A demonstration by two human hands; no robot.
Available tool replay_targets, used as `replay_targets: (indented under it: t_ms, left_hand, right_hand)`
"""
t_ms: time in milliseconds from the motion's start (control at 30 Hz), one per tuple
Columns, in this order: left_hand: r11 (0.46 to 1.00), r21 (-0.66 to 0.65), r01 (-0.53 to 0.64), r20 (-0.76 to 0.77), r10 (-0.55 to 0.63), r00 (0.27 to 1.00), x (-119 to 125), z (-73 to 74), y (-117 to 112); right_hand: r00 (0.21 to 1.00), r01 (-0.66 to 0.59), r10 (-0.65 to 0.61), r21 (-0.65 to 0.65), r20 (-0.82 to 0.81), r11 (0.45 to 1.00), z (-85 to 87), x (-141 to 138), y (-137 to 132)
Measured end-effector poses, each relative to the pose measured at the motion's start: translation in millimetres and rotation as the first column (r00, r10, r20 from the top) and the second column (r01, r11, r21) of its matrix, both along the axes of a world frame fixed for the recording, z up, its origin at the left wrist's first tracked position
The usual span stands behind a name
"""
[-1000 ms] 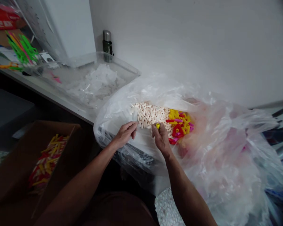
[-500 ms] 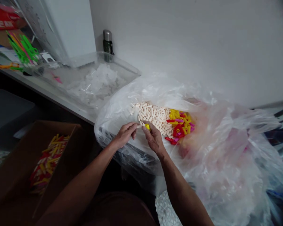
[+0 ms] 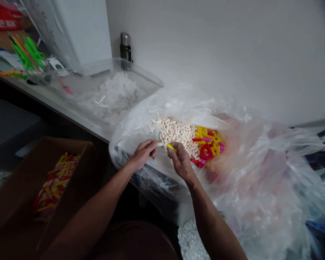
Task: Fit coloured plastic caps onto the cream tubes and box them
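Between the fingertips of my left hand is a small cream-white plug, its end pointing right. My right hand pinches a short yellow plastic tube, held just to the right of the plug and apart from it. Beyond both hands, a pile of cream-white plugs lies on a clear plastic bag. Against the pile's right side are loose yellow, red and pink plastic pieces. My right fingers hide part of the pile.
A clear tray with translucent pieces stands at the back left, a thermos behind it. Green scissors-like items are at far left. Below the table edge, a cardboard box holds yellow, red and white pieces. Crumpled plastic covers the right.
My right hand has moved slightly right, away from my left, and the yellow tube has turned from end-on to lying sideways. My left hand stays nearly in place with the plug.
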State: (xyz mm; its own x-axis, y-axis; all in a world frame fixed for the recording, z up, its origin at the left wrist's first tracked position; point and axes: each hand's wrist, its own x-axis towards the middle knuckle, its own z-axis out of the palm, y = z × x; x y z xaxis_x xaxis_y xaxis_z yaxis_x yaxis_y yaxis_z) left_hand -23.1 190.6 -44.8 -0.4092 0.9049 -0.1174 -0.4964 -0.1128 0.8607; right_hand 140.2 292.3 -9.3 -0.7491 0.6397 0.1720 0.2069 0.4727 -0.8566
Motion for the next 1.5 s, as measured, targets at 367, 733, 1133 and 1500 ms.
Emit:
replay_targets:
  t_ms: [367, 733, 1133, 1500]
  left_hand:
    - [0.997, -0.006, 0.071, -0.057, -0.071, 0.996, 0.3, 1.8, -2.6]
    - [0.995, -0.024, 0.095, -0.15, -0.098, 0.984, -1.3, -1.8, -1.9]
    - [0.995, -0.035, 0.098, -0.223, -0.103, 0.969, -0.1, 1.0, -5.2]
    - [0.999, -0.029, -0.025, -0.517, 0.006, 0.856, 21.8, 16.1, -41.2]
  right_hand:
    - [0.994, -0.106, 0.096, 0.193, 0.057, 0.976, 4.8, -5.1, 6.9]
    - [0.97, -0.22, 0.183, 0.252, 0.163, 0.942, 5.0, -6.2, 12.2]
    - [0.948, -0.275, 0.203, 0.311, 0.244, 0.91, 2.7, -5.3, 10.0]
    - [0.972, -0.183, 0.204, -0.167, 0.116, 0.969, 6.4, 3.2, -27.3]
